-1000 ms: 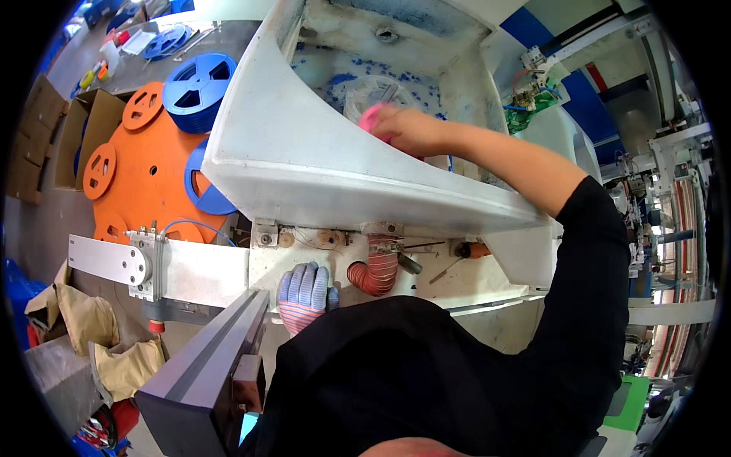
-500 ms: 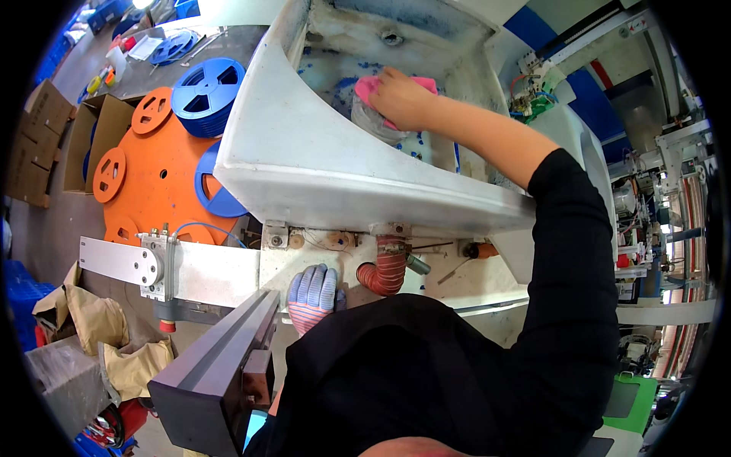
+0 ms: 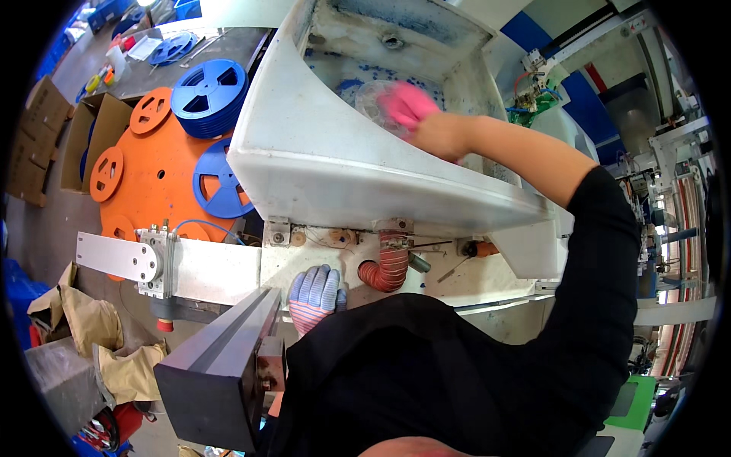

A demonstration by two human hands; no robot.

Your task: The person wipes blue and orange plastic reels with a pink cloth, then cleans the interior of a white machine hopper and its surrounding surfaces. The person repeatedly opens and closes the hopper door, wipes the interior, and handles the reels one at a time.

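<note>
Inside the large white hopper (image 3: 304, 141), my bare right hand (image 3: 440, 135) is closed on a pink cloth (image 3: 410, 103), which is smeared by motion. Against the cloth sits a clear, rounded plastic container (image 3: 369, 97), partly hidden by it; whether my fingers also grip the container I cannot tell. Small blue pieces (image 3: 381, 72) lie scattered over the hopper floor. My left hand (image 3: 316, 293), in a grey-blue and pink-striped knit glove, lies with its fingers flat on the white machine ledge below the hopper, holding nothing.
Beneath the hopper a reddish ribbed hose (image 3: 388, 263) bends down beside a screwdriver with an orange handle (image 3: 481, 249). An aluminium profile (image 3: 228, 358) juts out near my left side. At left are an orange round table (image 3: 160, 198) and stacked blue reels (image 3: 209, 91).
My right hand has moved right and slightly nearer, taking the pink cloth along. The clear container now shows more to the left of the cloth. My left hand stays put.
</note>
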